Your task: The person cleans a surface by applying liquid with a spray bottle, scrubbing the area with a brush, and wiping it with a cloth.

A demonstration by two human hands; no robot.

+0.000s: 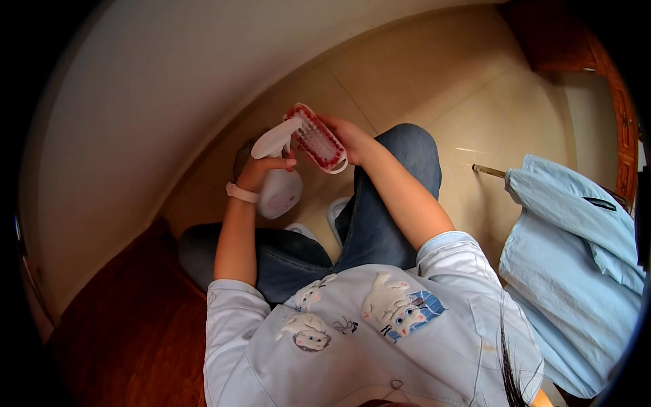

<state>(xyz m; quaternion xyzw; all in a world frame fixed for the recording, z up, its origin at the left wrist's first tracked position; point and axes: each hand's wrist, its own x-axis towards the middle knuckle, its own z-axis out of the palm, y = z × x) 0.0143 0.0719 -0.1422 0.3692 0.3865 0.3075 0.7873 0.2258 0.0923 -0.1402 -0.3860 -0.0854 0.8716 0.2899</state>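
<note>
My left hand (269, 166) is wrapped round the neck of a white spray bottle (279, 193), with a pale band on the wrist. The bottle's white head points up and right, its front end over the bristles of a brush. My right hand (344, 139) grips that brush (317, 139) from its right side. The brush is oblong, with red bristles round the edge, pale ones in the middle and a white loop at its lower end. Its bristles face up toward the camera. Some fingers of both hands are hidden behind the things they hold.
My bent legs in jeans (407, 163) are below and beside the hands, over the tiled floor (434, 81). A pale wall (149, 88) curves along the left. Light blue cloth (576, 251) hangs at the right near a metal rod end (488, 170). Dark red wood (135, 325) lies lower left.
</note>
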